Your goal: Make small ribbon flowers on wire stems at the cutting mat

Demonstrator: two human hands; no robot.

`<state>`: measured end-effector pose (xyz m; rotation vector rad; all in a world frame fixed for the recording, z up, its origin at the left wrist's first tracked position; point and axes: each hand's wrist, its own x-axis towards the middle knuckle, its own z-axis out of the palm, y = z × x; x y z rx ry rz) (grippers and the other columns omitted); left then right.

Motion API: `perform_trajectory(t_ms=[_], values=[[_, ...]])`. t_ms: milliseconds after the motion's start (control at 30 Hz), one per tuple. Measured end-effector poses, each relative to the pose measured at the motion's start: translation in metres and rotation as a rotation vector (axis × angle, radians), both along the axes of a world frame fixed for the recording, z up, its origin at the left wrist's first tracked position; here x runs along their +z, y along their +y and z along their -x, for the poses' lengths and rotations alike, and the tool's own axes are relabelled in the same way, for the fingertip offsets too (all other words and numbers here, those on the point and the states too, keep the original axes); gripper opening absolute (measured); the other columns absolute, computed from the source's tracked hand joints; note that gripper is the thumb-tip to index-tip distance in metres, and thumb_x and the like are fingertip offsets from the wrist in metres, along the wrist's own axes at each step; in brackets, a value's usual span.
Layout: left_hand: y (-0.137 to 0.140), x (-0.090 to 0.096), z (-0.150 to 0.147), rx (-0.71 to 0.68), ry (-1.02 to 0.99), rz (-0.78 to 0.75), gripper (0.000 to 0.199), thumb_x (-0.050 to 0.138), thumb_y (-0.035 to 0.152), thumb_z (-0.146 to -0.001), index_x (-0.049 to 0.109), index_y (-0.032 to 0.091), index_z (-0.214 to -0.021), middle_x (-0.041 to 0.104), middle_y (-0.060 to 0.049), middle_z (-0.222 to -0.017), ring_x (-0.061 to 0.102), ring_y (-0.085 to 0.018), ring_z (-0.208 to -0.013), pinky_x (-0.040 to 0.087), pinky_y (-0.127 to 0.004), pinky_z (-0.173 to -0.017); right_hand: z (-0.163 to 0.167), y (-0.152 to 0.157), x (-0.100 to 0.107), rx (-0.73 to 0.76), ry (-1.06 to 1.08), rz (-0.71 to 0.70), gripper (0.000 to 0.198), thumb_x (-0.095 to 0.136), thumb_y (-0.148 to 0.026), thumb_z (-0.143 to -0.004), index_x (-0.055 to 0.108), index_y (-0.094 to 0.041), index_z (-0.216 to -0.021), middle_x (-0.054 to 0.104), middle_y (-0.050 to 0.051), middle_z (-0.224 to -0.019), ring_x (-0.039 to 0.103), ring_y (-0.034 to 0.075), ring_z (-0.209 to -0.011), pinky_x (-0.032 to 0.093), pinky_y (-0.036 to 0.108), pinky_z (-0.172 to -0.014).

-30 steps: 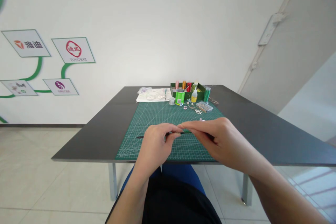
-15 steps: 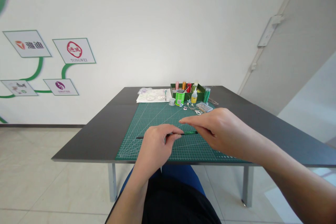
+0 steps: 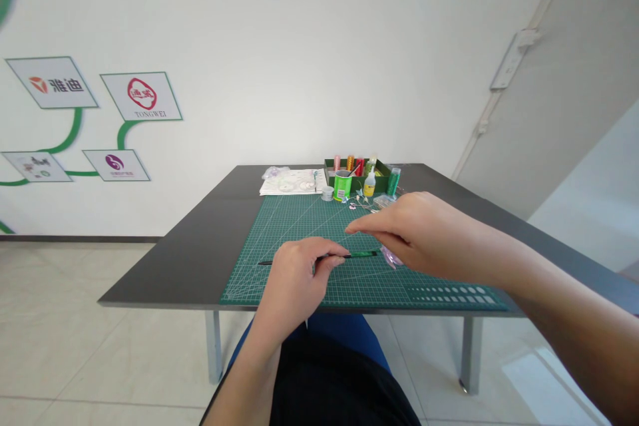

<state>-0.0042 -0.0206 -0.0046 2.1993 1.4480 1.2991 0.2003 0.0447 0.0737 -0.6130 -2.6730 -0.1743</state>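
Note:
My left hand (image 3: 304, 276) pinches a thin black stick with a green right-hand part (image 3: 362, 254), held nearly level over the green cutting mat (image 3: 284, 226). The stick's dark end pokes out left of the fingers. Just above and right of the green part, my right hand (image 3: 404, 229) hovers, its thumb and fingers pressed together. Whatever those fingers hold, if anything, is too fine to see. A small pinkish-purple crinkled thing (image 3: 391, 258) shows on the mat below my right hand and is partly hidden by it.
A dark green box (image 3: 382, 182) with several coloured spools stands at the back. Before it are a bright green can (image 3: 342, 186), a small glue bottle (image 3: 369, 184), a green tube (image 3: 393, 181) and a white spool (image 3: 327, 194). White sheets (image 3: 294, 183) lie to their left.
My right hand has moved up and slightly right, uncovering the pinkish-purple thing and more of the mat. It now covers much of the scissors. My left hand and the stick stay nearly still.

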Motion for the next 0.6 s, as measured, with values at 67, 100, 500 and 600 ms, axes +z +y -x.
perform_trajectory(t_ms=[67, 100, 500, 600], values=[[-0.001, 0.001, 0.000, -0.005, -0.004, 0.000, 0.020, 0.062, 0.014, -0.091, 0.079, 0.026, -0.092, 0.080, -0.002, -0.090, 0.073, -0.018, -0.076, 0.057, -0.028, -0.072, -0.001, -0.003, 0.002, -0.011, -0.020, -0.005, 0.029, 0.051, -0.023, -0.096, 0.079, -0.025, -0.103, 0.068, 0.001, -0.059, 0.059, 0.015, -0.056, 0.037, 0.027, -0.057], [-0.002, 0.001, 0.000, -0.006, -0.005, 0.000, 0.021, 0.062, 0.014, -0.091, 0.079, 0.026, -0.093, 0.080, -0.002, -0.090, 0.073, -0.018, -0.076, 0.057, -0.028, -0.072, -0.002, -0.003, 0.003, -0.008, -0.028, 0.001, 0.029, 0.051, -0.022, -0.096, 0.079, -0.025, -0.103, 0.068, 0.000, -0.058, 0.059, 0.015, -0.055, 0.037, 0.027, -0.057], [-0.006, 0.001, -0.002, -0.067, -0.037, -0.008, 0.020, 0.063, 0.011, -0.091, 0.078, 0.025, -0.091, 0.079, 0.000, -0.090, 0.073, -0.016, -0.079, 0.055, -0.026, -0.077, 0.011, 0.024, 0.027, 0.257, -0.062, 0.415, 0.034, 0.050, -0.015, -0.091, 0.082, -0.025, -0.090, 0.073, -0.003, -0.064, 0.049, 0.009, -0.046, 0.037, 0.024, -0.052], [-0.007, 0.002, -0.003, -0.079, -0.043, -0.010, 0.020, 0.063, 0.010, -0.091, 0.078, 0.024, -0.091, 0.079, 0.000, -0.091, 0.073, -0.016, -0.079, 0.055, -0.026, -0.077, 0.014, 0.031, 0.027, 0.282, -0.086, 0.480, 0.029, 0.054, -0.017, -0.090, 0.083, -0.023, -0.091, 0.072, -0.003, -0.063, 0.042, 0.007, -0.043, 0.032, 0.023, -0.047]])
